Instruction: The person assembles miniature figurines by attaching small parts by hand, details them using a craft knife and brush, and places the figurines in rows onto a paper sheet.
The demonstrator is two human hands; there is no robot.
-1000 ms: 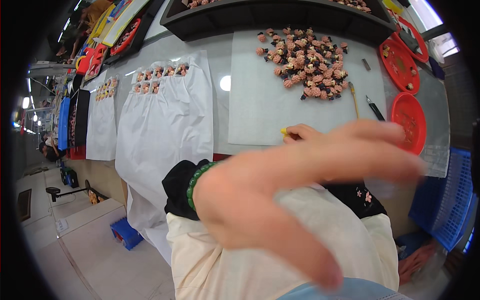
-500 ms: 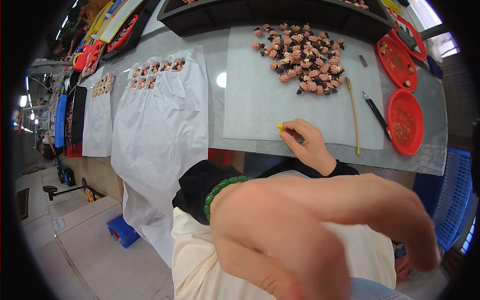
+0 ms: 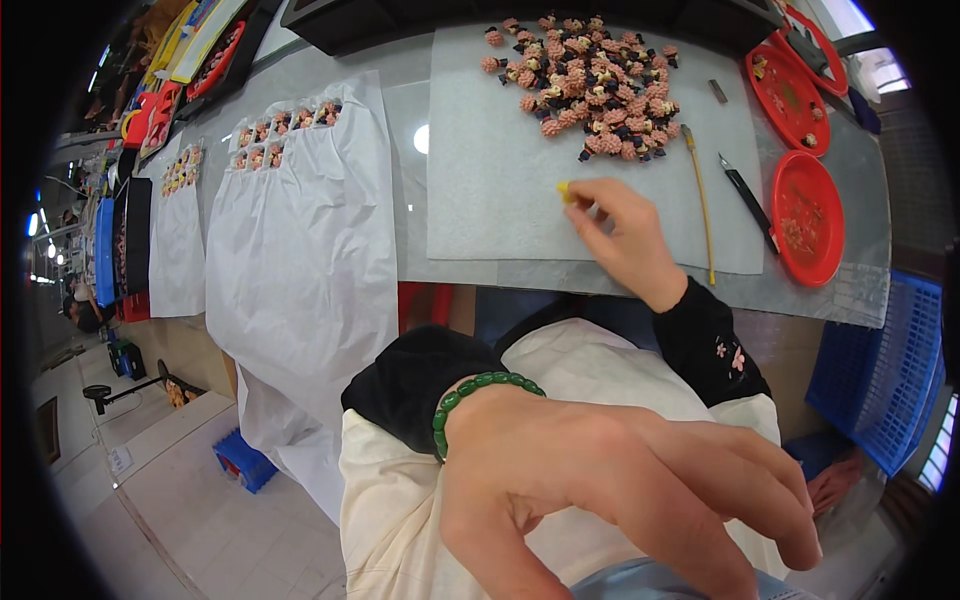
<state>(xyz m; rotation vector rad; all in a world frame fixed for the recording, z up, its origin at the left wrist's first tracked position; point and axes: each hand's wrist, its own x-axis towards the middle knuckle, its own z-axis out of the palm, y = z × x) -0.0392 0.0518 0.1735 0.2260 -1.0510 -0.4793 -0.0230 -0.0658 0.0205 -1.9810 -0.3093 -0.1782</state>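
Note:
My right hand (image 3: 628,238) is over the pale sheet (image 3: 480,215), thumb and forefinger pinching a small yellow piece (image 3: 565,192) whose kind I cannot make out. Close to the camera looms my left hand (image 3: 600,470), wearing a green bead bracelet (image 3: 470,395). Its fingers are bent and apart, with nothing visible in them; some of its fingertips are cut off or hidden. Beyond the right hand lies a pile of small pink-and-dark figurines (image 3: 590,90) on the sheet.
Right of the pile lie a thin brush-like stick (image 3: 698,200), a black craft knife (image 3: 748,203) and red dishes (image 3: 830,262). Figurines fill white pockets on a draped plastic sheet (image 3: 300,230) at left. A dark tray (image 3: 420,28) stands behind; a blue crate (image 3: 880,365) is at lower right.
My left hand has drawn back slightly from the camera and lowered. My right hand still pinches the yellow piece and sits farther onto the sheet, with more sleeve showing. The view has shifted.

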